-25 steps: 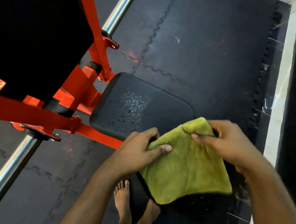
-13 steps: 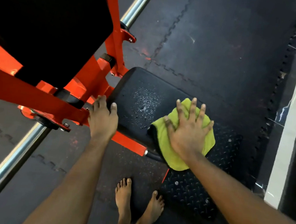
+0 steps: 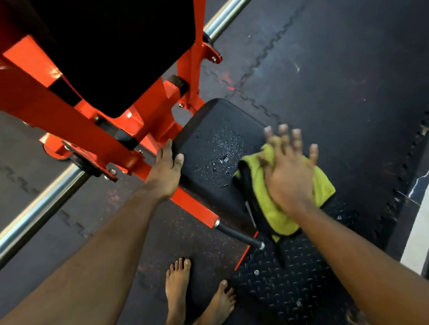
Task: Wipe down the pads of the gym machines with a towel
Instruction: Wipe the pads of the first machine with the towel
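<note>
A yellow-green towel (image 3: 269,208) lies on a black pad (image 3: 215,146); the frame (image 3: 62,112) is orange-red, the footplate (image 3: 282,283) black diamond-patterned.

A fluffy yellow-green cloth towel (image 3: 276,216) meets the black seat pad (image 3: 218,141), whose finely grained, leather-like cover glistens with scattered droplets, while the larger back pad (image 3: 102,31) shows a flat matt black. The machine's frame (image 3: 42,102) is metal under glossy orange paint that catches highlights, and its weight bar (image 3: 30,217) is smooth, mirror-bright chrome. The floor (image 3: 335,82) is dull, dark rubber matting, and the black foot plate (image 3: 282,283) is embossed with a raised diamond tread.
</note>
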